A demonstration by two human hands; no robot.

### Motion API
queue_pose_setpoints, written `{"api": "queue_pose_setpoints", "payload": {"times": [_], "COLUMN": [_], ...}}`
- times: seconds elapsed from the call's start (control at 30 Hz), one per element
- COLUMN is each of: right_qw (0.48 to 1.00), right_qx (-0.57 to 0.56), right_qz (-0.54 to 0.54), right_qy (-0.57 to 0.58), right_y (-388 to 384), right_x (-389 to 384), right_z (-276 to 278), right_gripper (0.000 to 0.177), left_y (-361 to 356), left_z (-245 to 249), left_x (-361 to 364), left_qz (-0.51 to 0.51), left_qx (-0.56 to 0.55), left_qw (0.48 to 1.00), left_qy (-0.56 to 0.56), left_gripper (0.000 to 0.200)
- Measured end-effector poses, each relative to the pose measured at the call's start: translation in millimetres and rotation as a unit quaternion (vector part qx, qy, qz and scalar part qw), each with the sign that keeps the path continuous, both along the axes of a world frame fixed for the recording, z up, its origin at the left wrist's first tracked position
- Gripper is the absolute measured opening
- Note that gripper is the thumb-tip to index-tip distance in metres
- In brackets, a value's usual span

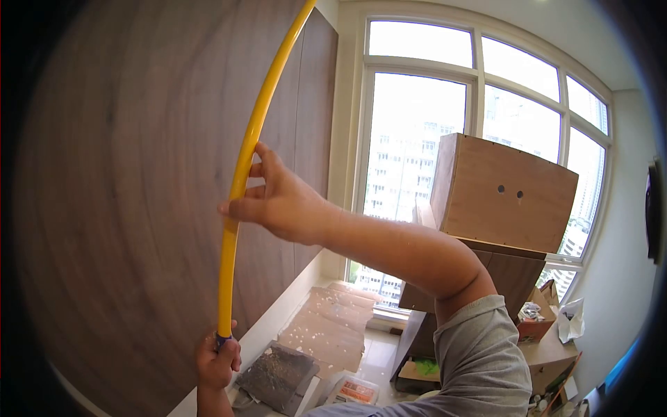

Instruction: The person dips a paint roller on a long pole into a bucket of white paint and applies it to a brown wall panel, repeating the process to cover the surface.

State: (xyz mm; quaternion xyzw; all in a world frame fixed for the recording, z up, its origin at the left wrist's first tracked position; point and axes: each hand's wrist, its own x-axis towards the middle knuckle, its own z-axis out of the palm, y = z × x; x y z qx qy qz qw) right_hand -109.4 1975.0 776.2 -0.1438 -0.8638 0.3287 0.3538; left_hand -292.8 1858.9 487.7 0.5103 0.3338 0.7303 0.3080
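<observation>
A long yellow pole (265,87) stands almost upright against the brown wood-grain panel (139,174), looking curved through the wide lens. Its upper end runs out of the top of the view. My left hand (217,360) is wrapped round the dark blue lower end of the pole. Higher up, my right hand (281,201) holds the pole between the thumb and fingers, its arm reaching across from the right.
Dusty cardboard sheets (326,326) and a dark board (278,375) lie on the floor below, beside a white plastic container (353,390). A wooden box (511,191) rests on cabinets by large windows (417,146). An open carton (538,316) is at the right.
</observation>
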Motion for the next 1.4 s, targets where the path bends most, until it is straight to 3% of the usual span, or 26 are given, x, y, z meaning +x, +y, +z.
{"api": "queue_pose_setpoints", "payload": {"times": [0.33, 0.77, 1.17, 1.4], "right_qw": [0.997, 0.983, 0.974, 0.977], "right_qx": [-0.049, -0.081, -0.093, -0.092], "right_qz": [-0.012, -0.027, -0.054, -0.054], "right_qy": [0.059, 0.163, 0.2, 0.185], "right_y": [64.8, 203.1, 310.3, 333.7], "right_x": [10.0, 26.4, 43.4, 58.3], "right_z": [37.0, 77.0, 103.3, 92.3], "right_gripper": [0.092, 0.067, 0.062, 0.06], "left_y": [45.9, 163.6, 257.7, 280.2], "left_z": [71.3, 139.9, 180.5, 171.9], "left_x": [28.9, 67.9, 96.3, 108.3], "left_qz": [0.024, 0.052, 0.075, 0.078], "left_qx": [-0.014, -0.035, -0.055, -0.059], "left_qw": [0.999, 0.996, 0.99, 0.988], "left_qy": [0.047, 0.069, 0.104, 0.119], "left_gripper": [0.027, 0.028, 0.026, 0.026]}}
